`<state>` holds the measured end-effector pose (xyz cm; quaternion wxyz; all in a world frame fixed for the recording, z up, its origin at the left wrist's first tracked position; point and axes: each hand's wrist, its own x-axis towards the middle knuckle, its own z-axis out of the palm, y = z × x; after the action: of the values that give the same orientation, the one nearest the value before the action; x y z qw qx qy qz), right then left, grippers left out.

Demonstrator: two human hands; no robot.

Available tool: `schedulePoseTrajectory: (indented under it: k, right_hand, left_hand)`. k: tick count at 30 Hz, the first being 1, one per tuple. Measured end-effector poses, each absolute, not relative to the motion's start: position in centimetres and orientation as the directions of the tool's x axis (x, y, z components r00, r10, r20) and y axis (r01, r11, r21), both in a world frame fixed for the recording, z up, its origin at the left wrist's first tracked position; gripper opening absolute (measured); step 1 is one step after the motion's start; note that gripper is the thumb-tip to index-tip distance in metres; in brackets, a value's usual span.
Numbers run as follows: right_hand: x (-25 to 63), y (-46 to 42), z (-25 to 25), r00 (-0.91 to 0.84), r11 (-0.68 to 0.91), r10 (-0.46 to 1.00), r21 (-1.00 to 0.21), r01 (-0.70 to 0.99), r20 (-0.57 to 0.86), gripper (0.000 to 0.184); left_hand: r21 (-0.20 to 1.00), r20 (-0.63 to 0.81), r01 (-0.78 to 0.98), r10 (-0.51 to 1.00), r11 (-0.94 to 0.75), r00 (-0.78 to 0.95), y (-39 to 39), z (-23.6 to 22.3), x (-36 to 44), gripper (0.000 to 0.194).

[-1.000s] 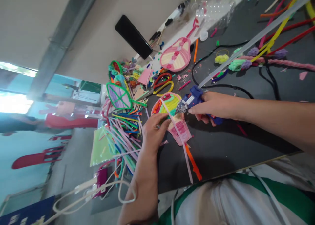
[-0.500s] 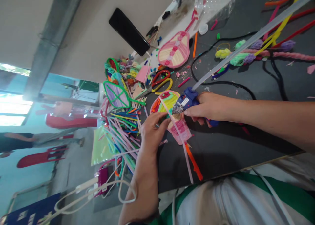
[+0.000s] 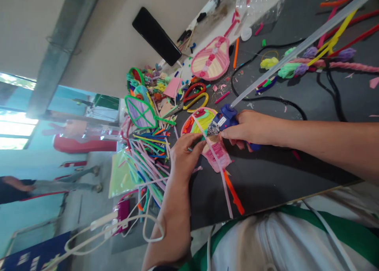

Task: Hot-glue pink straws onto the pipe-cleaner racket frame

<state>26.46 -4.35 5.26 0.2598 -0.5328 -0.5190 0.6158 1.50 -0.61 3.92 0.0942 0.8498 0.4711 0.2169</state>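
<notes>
My right hand is wrapped around a blue hot glue gun with a long translucent glue stick in its back. Its nozzle points left, down at a colourful pipe-cleaner craft piece lying on the dark table. Across that piece runs a long lilac pipe cleaner. My left hand has thumb and fingers pinched on the lilac pipe cleaner, close beside the nozzle. The exact contact is partly hidden by the fingertips. An orange pipe cleaner sticks out from the piece's lower end.
Red-and-yellow-handled scissors lie beyond the piece. A pile of loose pipe cleaners is at left, near a green-edged leaf shape. Further back are a pink oval craft and a black phone. A black cord curves behind the gun.
Both hands and the glue gun stay nearly in place over the craft piece. The view shifts slightly. In the background, a walking person's legs have changed position.
</notes>
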Motion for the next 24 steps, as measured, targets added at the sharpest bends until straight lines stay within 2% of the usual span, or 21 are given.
schedulePoseTrajectory:
  k: [24]
  right_hand:
    - [26.38, -4.37, 5.35, -0.303, -0.318, 0.866, -0.906, 0.278, -0.397, 0.031]
  left_hand:
    - [0.355, 0.281, 0.757, 0.835, -0.548, 0.473, -0.53, 3.92, 1.49, 0.019]
